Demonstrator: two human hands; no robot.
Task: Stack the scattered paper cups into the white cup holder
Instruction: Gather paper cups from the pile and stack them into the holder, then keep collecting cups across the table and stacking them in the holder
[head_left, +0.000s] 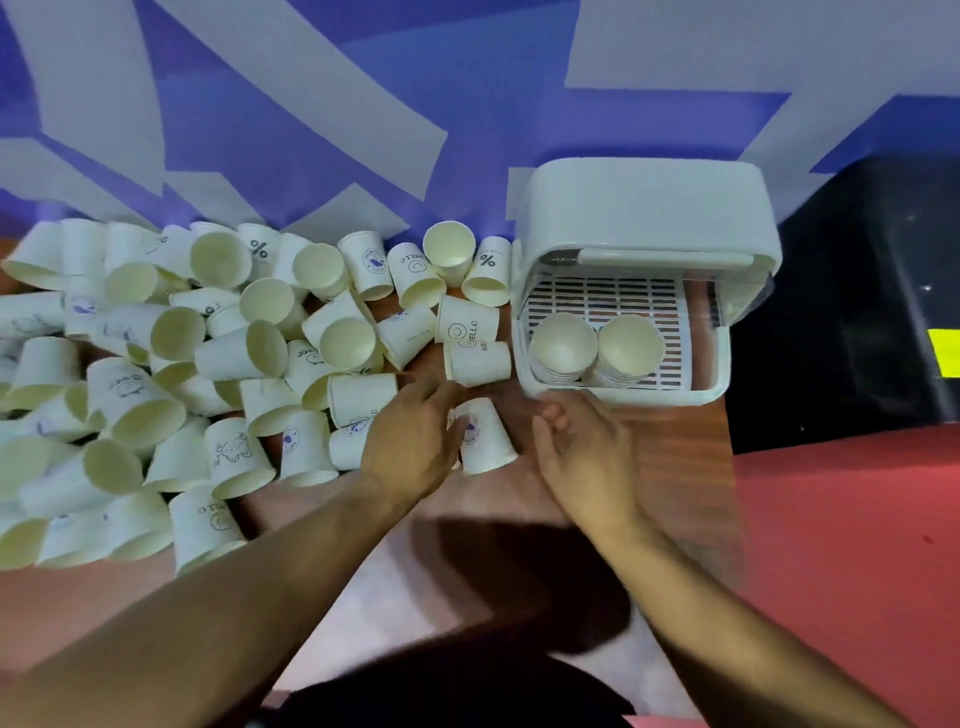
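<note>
A person's two bare hands worked at a wooden table (680, 447) below a blue-and-white patterned wall (322, 119); the scattered paper cups (208, 364) lay heaped across the table's left side, most on their sides with mouths pointing every way, and plainly not yet sorted.

The white cup holder (644, 208) stood at the table's right end against the wall, its lid raised so the slatted tray (613, 296) was open to the person; two stacks of cups, the left stack (565, 345) and the right stack (630, 343), stood mouth-up side by side at the tray's front edge, probably because that is the nearest spot to drop a cup into; the tray behind them was bare.

The left hand (410, 441) was stretched, back upward, to the near edge of the heap, touching an upturned cup (488, 439) that stood base-up just beside the holder; motion blur hid the fingers, so it could not be told whether they gripped that cup or only brushed it.

The right hand (587, 457) hovered just in front of the holder with fingers loosely curled and nothing in them, seemingly waiting to take a cup across; the division of labour looked sensible, one hand at the pile and the other at the tray.

By the look of things the job was barely begun; a black object (857, 291) stood on the floor to the right.
</note>
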